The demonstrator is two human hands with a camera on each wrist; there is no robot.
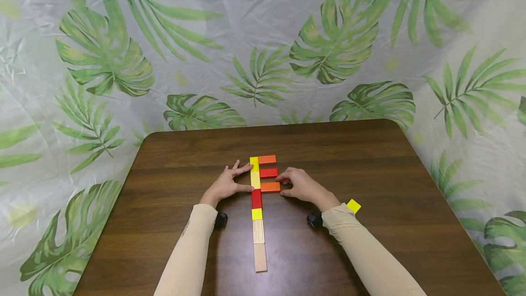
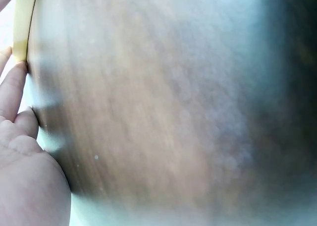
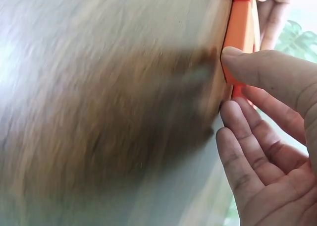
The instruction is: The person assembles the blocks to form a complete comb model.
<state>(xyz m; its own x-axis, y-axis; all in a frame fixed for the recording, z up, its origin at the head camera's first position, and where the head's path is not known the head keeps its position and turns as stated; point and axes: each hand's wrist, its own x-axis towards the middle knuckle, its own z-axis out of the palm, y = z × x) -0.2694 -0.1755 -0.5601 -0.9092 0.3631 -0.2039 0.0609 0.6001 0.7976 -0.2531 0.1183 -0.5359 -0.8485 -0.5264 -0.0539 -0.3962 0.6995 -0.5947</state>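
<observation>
A column of blocks runs front to back on the table, with yellow blocks [image 1: 255, 179] at its far part and a red block [image 1: 256, 199] below them. My left hand [image 1: 223, 185] lies at the column's left, fingers spread, index fingertip and thumb touching its side. Three bars stick out to the right: an upper orange block [image 1: 267, 159], a red block [image 1: 269, 172] and a lower orange block [image 1: 270, 187]. The lower orange block's outer end is pinched between thumb and index finger of my right hand [image 1: 304, 185]. In the right wrist view, the thumb covers part of this orange block [image 3: 239, 28].
Nearer me, the column continues with a small yellow block [image 1: 256, 214] and two plain wooden blocks [image 1: 260, 257]. A loose yellow block [image 1: 354, 205] lies beside my right forearm. The brown table [image 1: 164, 241] ends at a leaf-patterned sheet [image 1: 263, 81].
</observation>
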